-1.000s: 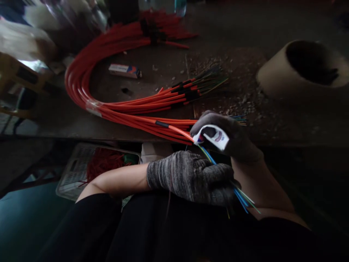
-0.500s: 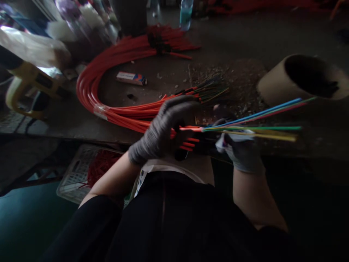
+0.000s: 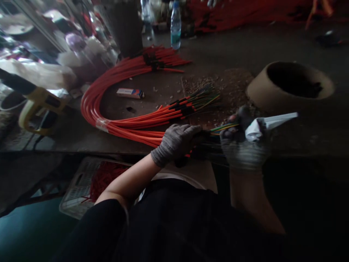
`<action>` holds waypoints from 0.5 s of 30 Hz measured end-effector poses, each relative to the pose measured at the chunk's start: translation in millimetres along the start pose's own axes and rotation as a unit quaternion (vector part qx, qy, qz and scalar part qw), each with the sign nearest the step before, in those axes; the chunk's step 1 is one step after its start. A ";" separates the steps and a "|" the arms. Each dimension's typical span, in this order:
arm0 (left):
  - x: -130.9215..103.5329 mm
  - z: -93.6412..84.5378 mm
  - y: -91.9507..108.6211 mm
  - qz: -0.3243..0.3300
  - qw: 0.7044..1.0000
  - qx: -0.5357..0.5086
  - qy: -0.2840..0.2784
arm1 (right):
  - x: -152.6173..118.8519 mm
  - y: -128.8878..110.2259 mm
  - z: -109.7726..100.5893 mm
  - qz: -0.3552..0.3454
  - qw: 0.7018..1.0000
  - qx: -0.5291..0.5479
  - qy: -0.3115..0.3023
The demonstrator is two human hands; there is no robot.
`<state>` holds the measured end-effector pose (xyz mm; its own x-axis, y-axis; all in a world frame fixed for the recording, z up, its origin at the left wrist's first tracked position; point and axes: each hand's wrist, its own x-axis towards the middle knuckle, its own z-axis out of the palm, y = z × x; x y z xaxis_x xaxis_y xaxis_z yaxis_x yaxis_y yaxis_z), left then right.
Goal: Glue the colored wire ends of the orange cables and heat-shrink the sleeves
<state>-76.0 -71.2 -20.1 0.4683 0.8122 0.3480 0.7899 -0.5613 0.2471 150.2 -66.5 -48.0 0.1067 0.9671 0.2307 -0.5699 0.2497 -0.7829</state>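
Coloured wires (image 3: 224, 128), fanned out earlier, have gathered together. The left hand (image 3: 175, 143) lies curled over the near ends of the orange cables (image 3: 136, 135), its grip hidden; right of those cables, the right hand (image 3: 244, 150) clutches the wires and a crumpled white wrapper (image 3: 253, 131).

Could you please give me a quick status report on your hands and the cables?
Left hand on orange cables; right hand blurred, holding white item, colored wires at its fingers. Cardboard tube and scattered scraps lie beyond.
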 end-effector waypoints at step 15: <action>76.7 14.0 -45.0 -0.061 0.986 0.095 -0.123 | 8.6 49.0 33.1 0.036 0.997 0.063 0.014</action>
<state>-70.1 18.6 -17.2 0.4288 0.8988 0.0910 0.8951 -0.4363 0.0915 96.2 -47.5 -65.2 0.0838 0.9837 0.1592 -0.6742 0.1736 -0.7178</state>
